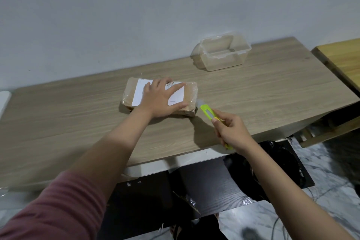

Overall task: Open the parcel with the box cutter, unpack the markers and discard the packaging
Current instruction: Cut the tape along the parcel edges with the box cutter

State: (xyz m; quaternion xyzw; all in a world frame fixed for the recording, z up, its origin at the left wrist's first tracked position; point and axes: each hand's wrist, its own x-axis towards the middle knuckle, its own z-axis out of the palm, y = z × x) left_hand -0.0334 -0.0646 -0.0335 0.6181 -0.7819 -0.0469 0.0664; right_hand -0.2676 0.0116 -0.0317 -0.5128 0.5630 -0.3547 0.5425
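Head view: parcel [191, 96] sits mid-frame on the table [272, 91], long axis running left-right across the picture, white label up, clear wrap over brown card; sealed as far as I can see.

Left hand [161, 99] lies flat on top of it, fingers straight and spread, thumb along the near edge; pinning, not gripping.

Right hand [232, 132] sits lower right of the parcel, fingers wrapped round the box cutter [209, 113], thumb on top near the slider; the yellow-green body points up-left at the parcel's right end; tip just beside the near right corner; blade blurred, can't tell whether it touches the wrap.

So the key relation: the cutter comes in from the right end, the holding hand covers the middle and left; my read is the cut starts at that right edge; risk is the left thumb, which lies close to the blade's line.

Surface: pale wood-grain top, smooth, parcel could slide if not pressed.

Room: clear plastic tub [224, 54] with no lid, upper right of the table by the plain wall [136, 15]; black bin bag [272, 163] below the table's edge, lower right, handy for the packaging; second wooden table [341, 54] at far right.
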